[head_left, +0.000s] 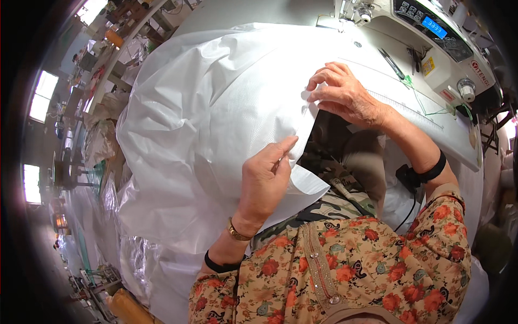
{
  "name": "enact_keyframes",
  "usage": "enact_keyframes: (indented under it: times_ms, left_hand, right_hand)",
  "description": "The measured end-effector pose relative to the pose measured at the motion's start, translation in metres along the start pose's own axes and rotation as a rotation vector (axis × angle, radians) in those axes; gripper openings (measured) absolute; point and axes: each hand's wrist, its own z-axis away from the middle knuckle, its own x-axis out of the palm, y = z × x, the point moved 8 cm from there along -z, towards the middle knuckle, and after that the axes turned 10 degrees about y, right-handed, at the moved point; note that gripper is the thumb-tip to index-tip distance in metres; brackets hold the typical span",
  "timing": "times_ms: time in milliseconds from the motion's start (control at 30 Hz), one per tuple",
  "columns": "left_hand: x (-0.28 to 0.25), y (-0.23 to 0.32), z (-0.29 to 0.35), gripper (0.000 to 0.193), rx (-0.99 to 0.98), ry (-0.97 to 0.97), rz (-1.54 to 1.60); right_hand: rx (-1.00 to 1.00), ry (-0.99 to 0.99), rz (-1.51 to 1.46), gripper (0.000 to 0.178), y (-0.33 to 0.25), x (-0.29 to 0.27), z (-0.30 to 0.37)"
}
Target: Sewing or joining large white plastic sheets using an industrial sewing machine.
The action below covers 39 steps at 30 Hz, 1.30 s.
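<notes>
A large white sheet of woven, plastic-looking cloth (pixel 216 102) spreads over the sewing table and drapes down over my lap and to the left. My left hand (pixel 267 175) pinches its near edge between thumb and forefinger, where the border looks folded into a narrow strip. Farther up that same edge, my right hand (pixel 345 94) grips the cloth with thumb and bent fingers. Between the two hands the edge runs fairly straight. Below my left hand, a loose corner (pixel 312 182) curls outward.
A sewing machine (pixel 453 75) with a lit blue display stands at the far right, its needle area (pixel 350 24) brightly lit. Thread snips (pixel 392 63) and green thread (pixel 415 94) lie by its base. A ruler scale (pixel 413 108) runs along the table. Cluttered shelving (pixel 110 70) stands left.
</notes>
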Motion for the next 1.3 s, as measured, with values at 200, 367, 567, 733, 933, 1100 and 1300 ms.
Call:
enact_keyframes:
  times_ms: [200, 367, 567, 733, 933, 1100, 1300]
  left_hand:
    - [0.005, 0.024, 0.005, 0.036, 0.423, 0.068, -0.207]
    - [0.005, 0.026, 0.003, 0.035, 0.436, 0.213, -0.364]
    - [0.006, 0.025, -0.005, 0.019, 0.437, 0.229, -0.305]
    - [0.001, 0.024, -0.014, 0.007, 0.465, 0.265, -0.288]
    - [-0.005, 0.024, -0.020, 0.005, 0.376, 0.258, -0.170]
    - [-0.007, 0.031, -0.018, 0.005, 0.385, 0.236, -0.165]
    - [-0.012, 0.026, -0.020, 0.005, 0.336, 0.230, -0.107]
  right_hand:
    - [0.017, -0.154, -0.037, 0.018, -0.020, 0.018, 0.002]
    - [0.007, -0.187, 0.023, 0.016, -0.022, 0.022, -0.002]
    - [-0.003, -0.182, 0.000, 0.020, -0.019, 0.023, -0.005]
    - [0.024, -0.131, -0.036, 0.024, -0.002, 0.024, -0.005]
    - [0.070, -0.030, 0.019, 0.026, 0.025, 0.009, -0.004]
    - [-0.033, 0.061, 0.094, 0.027, 0.015, 0.002, -0.008]
    - [0.081, -0.044, 0.025, 0.030, 0.033, 0.011, -0.009]
